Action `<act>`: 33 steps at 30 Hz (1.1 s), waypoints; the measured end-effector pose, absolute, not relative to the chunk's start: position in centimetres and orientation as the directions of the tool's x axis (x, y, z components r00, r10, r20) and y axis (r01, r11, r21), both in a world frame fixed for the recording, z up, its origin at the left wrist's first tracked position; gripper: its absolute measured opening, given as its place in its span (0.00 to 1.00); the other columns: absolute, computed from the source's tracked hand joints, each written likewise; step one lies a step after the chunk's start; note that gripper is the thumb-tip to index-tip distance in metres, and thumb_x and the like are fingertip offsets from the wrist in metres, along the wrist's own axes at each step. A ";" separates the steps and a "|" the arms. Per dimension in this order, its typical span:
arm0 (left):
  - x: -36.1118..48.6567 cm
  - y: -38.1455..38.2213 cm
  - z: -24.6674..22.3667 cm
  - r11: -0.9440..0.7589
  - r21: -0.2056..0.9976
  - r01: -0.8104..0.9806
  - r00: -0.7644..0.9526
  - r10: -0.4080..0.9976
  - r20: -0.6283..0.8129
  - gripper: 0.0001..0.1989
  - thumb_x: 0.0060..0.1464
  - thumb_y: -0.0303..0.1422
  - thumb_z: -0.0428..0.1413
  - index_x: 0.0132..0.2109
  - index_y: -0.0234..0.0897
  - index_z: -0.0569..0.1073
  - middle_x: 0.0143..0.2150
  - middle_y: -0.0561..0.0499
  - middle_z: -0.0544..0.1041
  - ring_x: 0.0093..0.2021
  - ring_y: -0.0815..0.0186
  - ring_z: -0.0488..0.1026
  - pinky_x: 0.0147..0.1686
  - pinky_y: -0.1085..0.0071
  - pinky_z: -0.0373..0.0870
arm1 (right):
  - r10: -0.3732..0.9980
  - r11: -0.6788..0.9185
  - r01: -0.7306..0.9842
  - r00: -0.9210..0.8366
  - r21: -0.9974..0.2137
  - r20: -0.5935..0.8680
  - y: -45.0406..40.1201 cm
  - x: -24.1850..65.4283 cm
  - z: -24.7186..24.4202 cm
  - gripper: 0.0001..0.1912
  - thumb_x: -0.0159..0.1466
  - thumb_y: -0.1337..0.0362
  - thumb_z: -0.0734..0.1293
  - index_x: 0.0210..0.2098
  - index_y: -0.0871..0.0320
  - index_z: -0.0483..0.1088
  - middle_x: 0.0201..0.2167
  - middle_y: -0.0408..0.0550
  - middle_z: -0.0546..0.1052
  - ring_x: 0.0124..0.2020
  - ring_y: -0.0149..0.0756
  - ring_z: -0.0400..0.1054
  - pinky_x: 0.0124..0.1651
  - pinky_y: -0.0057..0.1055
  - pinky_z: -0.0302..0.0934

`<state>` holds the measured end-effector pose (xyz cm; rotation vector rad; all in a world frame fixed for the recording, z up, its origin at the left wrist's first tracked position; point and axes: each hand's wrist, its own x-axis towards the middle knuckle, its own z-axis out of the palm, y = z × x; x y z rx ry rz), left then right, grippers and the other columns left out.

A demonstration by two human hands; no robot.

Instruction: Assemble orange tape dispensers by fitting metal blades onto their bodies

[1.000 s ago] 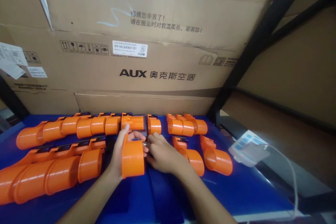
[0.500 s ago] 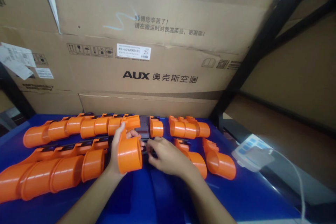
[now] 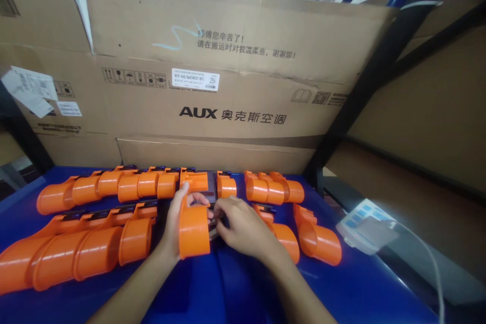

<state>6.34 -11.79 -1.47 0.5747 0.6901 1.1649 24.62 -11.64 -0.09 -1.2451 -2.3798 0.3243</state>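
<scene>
My left hand (image 3: 174,221) is closed round an orange plastic cup-shaped part (image 3: 194,233), its thumb up along the back and the round barrel facing me. Close to that part's right side, my right hand (image 3: 243,226) is bent in a pinch. Whatever lies between its fingertips is hidden, though a dark, thin edge shows just below them. Behind my hands, a grey flat box-like object (image 3: 211,180) rests between similar orange parts.
Two rows of orange parts (image 3: 99,252) with dark clips run along the left of the blue tabletop (image 3: 326,293). More orange parts (image 3: 320,240) stand at right. A white device with a cable (image 3: 365,225) sits at the right edge. Large cardboard (image 3: 152,154) walls the back.
The held orange part has turned slightly and shifted a little right and down, with my left hand following. My right hand stays pinched beside it. The camera view has tilted slightly.
</scene>
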 end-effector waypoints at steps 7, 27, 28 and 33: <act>7.0 -11.7 -2.2 0.276 0.773 -0.571 0.220 0.959 -0.180 0.28 0.56 0.56 0.56 0.34 0.31 0.77 0.22 0.44 0.77 0.20 0.63 0.75 0.20 0.73 0.68 | 0.823 0.518 0.432 -0.018 -0.738 0.568 -10.8 24.6 -0.4 0.10 0.71 0.59 0.64 0.48 0.54 0.72 0.40 0.50 0.81 0.40 0.42 0.75 0.44 0.38 0.69; 7.3 -12.0 -2.6 0.299 0.766 -0.570 0.365 0.927 -0.090 0.31 0.60 0.58 0.51 0.34 0.30 0.78 0.23 0.42 0.78 0.21 0.62 0.75 0.25 0.71 0.68 | 0.799 0.524 0.218 0.208 -0.823 0.564 -11.2 23.6 -0.5 0.15 0.69 0.57 0.67 0.52 0.54 0.74 0.45 0.51 0.82 0.45 0.44 0.77 0.51 0.42 0.72; 7.3 -12.0 -2.7 0.297 0.767 -0.569 0.367 0.926 -0.086 0.31 0.59 0.57 0.52 0.35 0.30 0.78 0.23 0.42 0.78 0.21 0.62 0.75 0.25 0.71 0.68 | 0.801 0.525 0.212 0.203 -0.824 0.563 -11.2 23.6 -0.5 0.15 0.69 0.56 0.67 0.53 0.54 0.74 0.45 0.51 0.82 0.45 0.44 0.77 0.51 0.42 0.71; 7.3 -11.8 -2.7 0.332 0.750 -0.572 0.408 0.909 -0.091 0.31 0.59 0.58 0.52 0.34 0.30 0.78 0.22 0.43 0.77 0.21 0.62 0.75 0.24 0.71 0.68 | 0.802 0.536 0.197 0.187 -0.821 0.568 -11.2 23.7 -0.3 0.14 0.69 0.57 0.67 0.52 0.54 0.73 0.43 0.50 0.81 0.43 0.42 0.76 0.47 0.39 0.71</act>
